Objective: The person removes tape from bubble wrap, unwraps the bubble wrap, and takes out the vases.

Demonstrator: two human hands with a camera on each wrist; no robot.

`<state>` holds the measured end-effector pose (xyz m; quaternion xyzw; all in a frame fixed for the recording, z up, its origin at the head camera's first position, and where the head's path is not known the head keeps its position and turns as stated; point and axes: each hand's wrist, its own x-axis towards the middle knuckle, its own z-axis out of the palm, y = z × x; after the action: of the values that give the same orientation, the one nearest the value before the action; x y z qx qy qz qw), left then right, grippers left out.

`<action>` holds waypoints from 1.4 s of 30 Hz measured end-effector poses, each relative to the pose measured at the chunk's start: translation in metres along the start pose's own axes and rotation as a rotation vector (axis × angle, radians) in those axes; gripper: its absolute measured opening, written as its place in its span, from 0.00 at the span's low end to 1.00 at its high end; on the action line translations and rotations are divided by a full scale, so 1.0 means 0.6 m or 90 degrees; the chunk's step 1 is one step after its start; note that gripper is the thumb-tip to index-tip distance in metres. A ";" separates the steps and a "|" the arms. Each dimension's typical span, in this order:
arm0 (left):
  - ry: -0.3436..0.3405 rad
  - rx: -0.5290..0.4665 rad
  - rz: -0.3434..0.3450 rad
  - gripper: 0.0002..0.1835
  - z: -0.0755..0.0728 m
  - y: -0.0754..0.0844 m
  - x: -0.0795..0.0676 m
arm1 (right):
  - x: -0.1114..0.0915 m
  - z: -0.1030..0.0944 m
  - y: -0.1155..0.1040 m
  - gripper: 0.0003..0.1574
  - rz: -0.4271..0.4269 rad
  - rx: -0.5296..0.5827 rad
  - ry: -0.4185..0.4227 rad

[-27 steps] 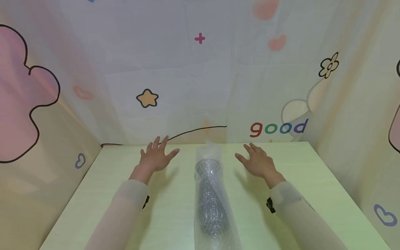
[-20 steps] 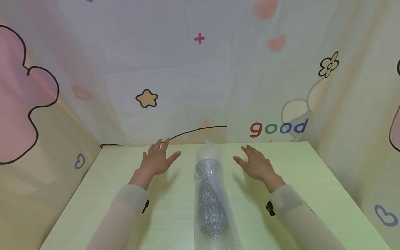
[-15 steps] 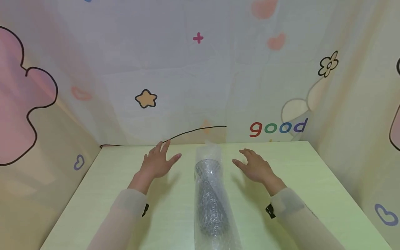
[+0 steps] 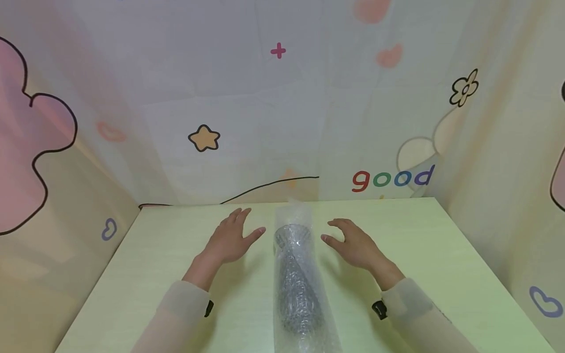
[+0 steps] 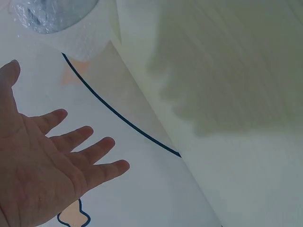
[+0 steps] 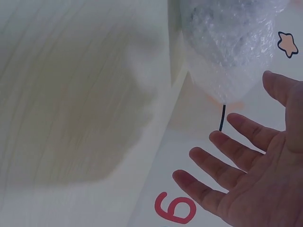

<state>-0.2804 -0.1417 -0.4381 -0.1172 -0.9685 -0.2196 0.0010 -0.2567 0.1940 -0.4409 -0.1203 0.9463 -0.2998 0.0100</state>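
Observation:
A grey vase-shaped object in bubble wrap (image 4: 299, 294) lies on the pale table in the head view, its narrow flared end toward the back wall. The near end of the wrap runs out of frame. My left hand (image 4: 229, 240) hovers to its left with fingers spread and thumb toward the wrap. To its right, my right hand (image 4: 356, 245) is held likewise, thumb inward. Neither hand touches the wrap. Both palms face inward in the wrist views, where the left fingers (image 5: 94, 151) and right fingers (image 6: 222, 161) are extended and hold nothing.
The pale wood-grain table (image 4: 441, 274) meets a printed curtain (image 4: 238, 98) at its back edge. Curtain also hangs along the left and right sides. Small black devices are worn at both wrists, and long pale sleeves cover the arms.
Both hands have come inward and a little nearer to me, closing toward the wrapped object from either side. The object has stayed in place; the view has shifted slightly.

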 end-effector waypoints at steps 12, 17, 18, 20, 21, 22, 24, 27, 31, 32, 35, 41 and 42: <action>-0.026 -0.079 0.022 0.46 0.026 0.033 -0.030 | -0.015 0.013 -0.012 0.37 -0.019 0.048 0.004; -0.034 -0.109 0.025 0.46 0.038 0.044 -0.042 | -0.021 0.018 -0.020 0.34 -0.023 0.069 0.008; -0.039 -0.114 0.025 0.46 0.039 0.046 -0.044 | -0.022 0.019 -0.022 0.34 -0.022 0.072 0.008; -0.049 -0.126 0.024 0.47 0.041 0.051 -0.048 | -0.023 0.020 -0.025 0.33 -0.019 0.079 0.008; -0.053 -0.131 0.025 0.47 0.042 0.053 -0.050 | -0.023 0.021 -0.027 0.32 -0.019 0.083 0.009; -0.058 -0.132 0.026 0.47 0.044 0.055 -0.052 | -0.024 0.022 -0.029 0.32 -0.021 0.084 0.010; -0.070 -0.139 0.026 0.48 0.045 0.060 -0.056 | -0.024 0.024 -0.031 0.31 -0.022 0.087 0.010; -0.088 -0.147 0.027 0.49 0.047 0.067 -0.064 | -0.025 0.026 -0.036 0.31 -0.027 0.095 0.012; -0.104 -0.163 0.037 0.50 0.048 0.078 -0.073 | -0.027 0.028 -0.043 0.30 -0.032 0.102 0.020; -0.106 -0.166 0.041 0.50 0.048 0.080 -0.074 | -0.027 0.028 -0.044 0.30 -0.033 0.103 0.023; -0.110 -0.173 0.055 0.50 0.051 0.084 -0.076 | -0.027 0.027 -0.051 0.28 -0.038 0.104 0.027; -0.127 -0.181 0.068 0.51 0.062 0.091 -0.076 | -0.027 0.029 -0.061 0.26 -0.052 0.094 0.033; -0.130 -0.182 0.067 0.51 0.064 0.092 -0.076 | -0.027 0.030 -0.063 0.25 -0.054 0.093 0.034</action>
<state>-0.2217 -0.0873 -0.4519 -0.1881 -0.9150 -0.3418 -0.1026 -0.2310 0.1580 -0.4349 -0.1512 0.9158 -0.3716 -0.0191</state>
